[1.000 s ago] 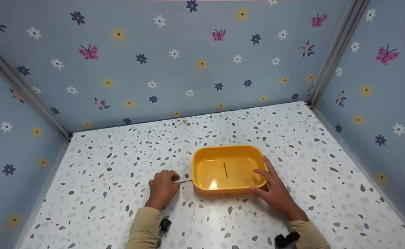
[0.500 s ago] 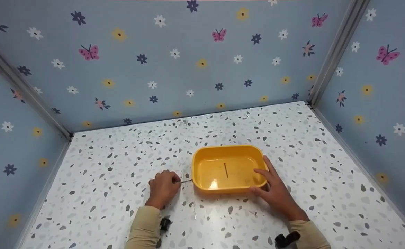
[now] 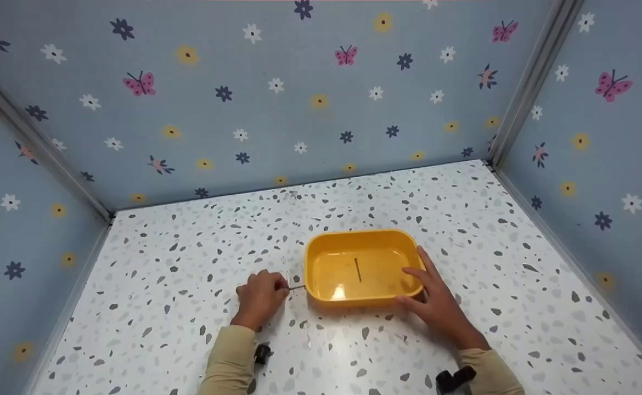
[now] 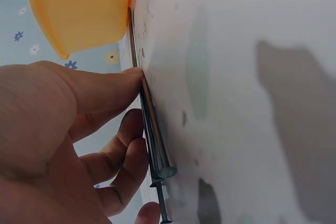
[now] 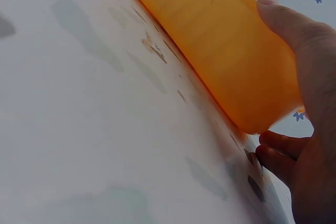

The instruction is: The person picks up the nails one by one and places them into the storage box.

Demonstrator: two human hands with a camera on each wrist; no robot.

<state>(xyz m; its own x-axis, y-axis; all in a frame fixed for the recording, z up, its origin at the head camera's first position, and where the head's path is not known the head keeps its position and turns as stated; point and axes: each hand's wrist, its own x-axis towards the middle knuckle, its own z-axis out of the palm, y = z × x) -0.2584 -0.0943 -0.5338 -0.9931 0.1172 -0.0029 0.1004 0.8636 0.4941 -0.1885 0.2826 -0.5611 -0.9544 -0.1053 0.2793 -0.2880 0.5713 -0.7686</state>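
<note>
My left hand (image 3: 260, 299), loosely curled, pinches at least three nails (image 4: 159, 142); my right hand (image 3: 443, 308), half spread, grips one yellow tray (image 3: 362, 241) between both hands, one loose nail (image 3: 358, 270) inside.

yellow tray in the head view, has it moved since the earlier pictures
No: judged by the grey right-hand corner post, the yellow tray shows no visible shift.
</note>
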